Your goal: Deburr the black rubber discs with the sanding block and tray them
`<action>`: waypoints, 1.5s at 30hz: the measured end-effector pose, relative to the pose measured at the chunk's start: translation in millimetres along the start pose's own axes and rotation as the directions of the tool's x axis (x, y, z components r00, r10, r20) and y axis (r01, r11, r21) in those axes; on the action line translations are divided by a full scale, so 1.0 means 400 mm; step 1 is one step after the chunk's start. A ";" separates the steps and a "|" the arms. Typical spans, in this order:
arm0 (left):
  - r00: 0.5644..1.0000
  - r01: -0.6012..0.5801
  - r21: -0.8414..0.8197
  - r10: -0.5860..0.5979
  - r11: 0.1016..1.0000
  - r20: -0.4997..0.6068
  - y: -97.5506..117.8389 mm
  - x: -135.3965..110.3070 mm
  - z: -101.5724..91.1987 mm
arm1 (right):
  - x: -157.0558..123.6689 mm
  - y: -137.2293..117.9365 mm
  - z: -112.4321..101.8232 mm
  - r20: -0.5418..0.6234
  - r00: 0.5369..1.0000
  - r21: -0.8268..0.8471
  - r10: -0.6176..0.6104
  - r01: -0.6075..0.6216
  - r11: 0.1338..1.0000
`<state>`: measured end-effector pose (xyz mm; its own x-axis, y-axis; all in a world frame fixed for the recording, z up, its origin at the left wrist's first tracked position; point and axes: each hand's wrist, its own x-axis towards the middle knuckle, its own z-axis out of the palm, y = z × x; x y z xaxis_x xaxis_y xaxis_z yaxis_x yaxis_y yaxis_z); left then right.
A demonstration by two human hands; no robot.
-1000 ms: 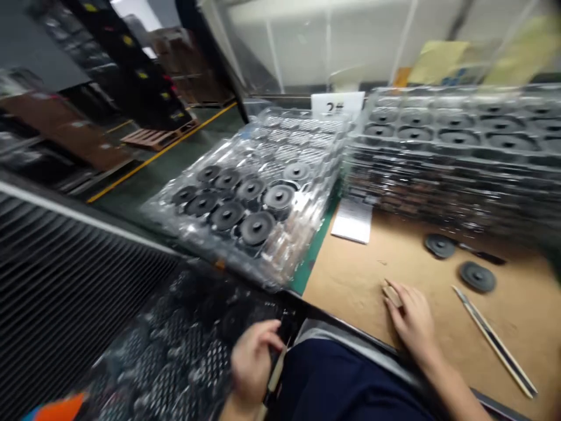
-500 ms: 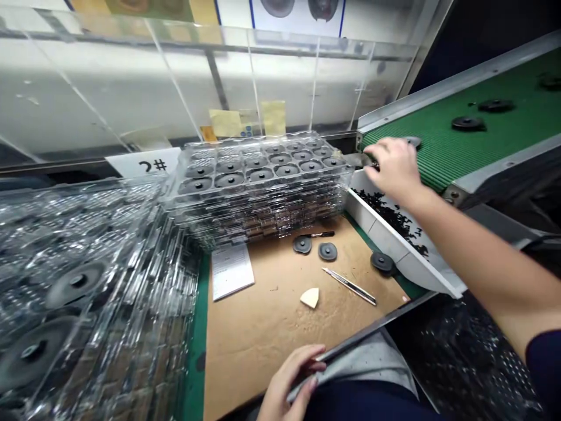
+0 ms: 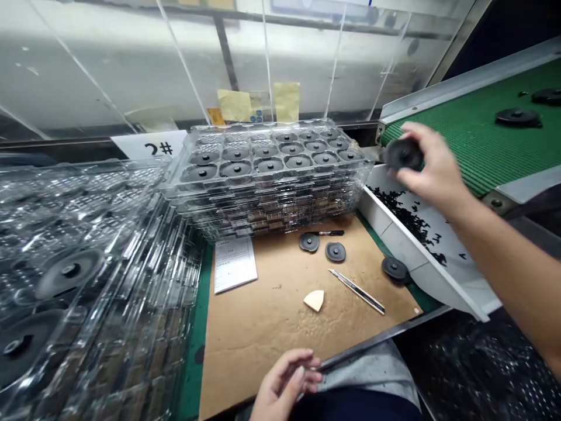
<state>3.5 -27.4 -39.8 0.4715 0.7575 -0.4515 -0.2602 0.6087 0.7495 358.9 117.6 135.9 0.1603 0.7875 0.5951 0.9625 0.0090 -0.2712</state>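
Observation:
My right hand (image 3: 432, 161) pinches a dark round rubber-like disc (image 3: 402, 155) with a raised centre stub, above a white bin and beside the green conveyor belt (image 3: 475, 140). At the front edge of the table, my left hand (image 3: 289, 380) is open, its fingers loosely curled and nothing in it. Similar grey discs lie on the brown cardboard: one disc (image 3: 309, 242) by a black pen (image 3: 328, 233), another disc (image 3: 335, 252) to its right, and a third disc (image 3: 395, 269) against the bin. More discs sit in the clear plastic tray stack (image 3: 272, 196), whose back-left pockets show no disc.
Under my right hand, the white bin (image 3: 421, 269) holds small black scraps. A utility knife (image 3: 357, 291) and a cream wedge (image 3: 314, 300) lie on the cardboard (image 3: 254, 345). A paper pad (image 3: 235, 266) is farther left. Another clear tray stack (image 3: 109, 280) fills the left side. Discs ride the belt.
My right hand has come off the belt's end with a disc in its grip. My left hand has drawn slightly away from the table edge. The view has shifted a little.

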 end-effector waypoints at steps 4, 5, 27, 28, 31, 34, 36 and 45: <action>0.956 0.231 -0.253 -0.170 0.940 0.241 0.040 0.054 0.036 | -0.270 -0.192 0.028 0.491 0.730 0.630 -0.476 0.079 0.773; 0.928 0.296 -0.281 -0.205 0.913 0.310 0.042 0.068 0.043 | -0.331 -0.223 0.037 0.552 0.641 0.685 -0.533 0.016 0.728; 0.929 0.339 -0.535 -0.186 0.774 0.319 0.077 0.027 -0.049 | -0.499 -0.241 0.184 0.791 0.567 0.408 -0.231 -0.208 0.889; 0.956 0.272 -0.561 -0.152 0.782 0.250 0.085 0.027 -0.049 | -0.517 -0.230 0.210 0.781 0.617 0.320 -0.102 -0.254 0.913; 0.994 0.112 -0.597 -0.087 0.795 0.070 0.101 0.029 -0.043 | -0.588 -0.229 0.281 0.688 0.725 0.283 0.017 -0.289 0.915; 0.999 0.008 -0.587 -0.036 0.810 -0.035 0.110 0.033 -0.034 | -0.647 -0.262 0.317 0.658 0.747 0.423 -0.098 -0.259 0.869; 0.998 -0.030 -0.567 -0.006 0.823 -0.062 0.115 0.034 -0.030 | -0.653 -0.278 0.317 0.663 0.733 0.472 -0.152 -0.252 0.845; 0.979 -0.118 -0.393 0.040 0.912 -0.199 0.110 0.042 -0.001 | -0.438 -0.391 0.191 0.518 0.839 0.661 -0.167 -0.269 0.701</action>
<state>-0.4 12.3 -14.7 0.2833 0.8133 -0.5082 -0.6242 0.5587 0.5461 163.5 25.4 16.3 -0.1395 0.9783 0.1530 0.4864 0.2022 -0.8500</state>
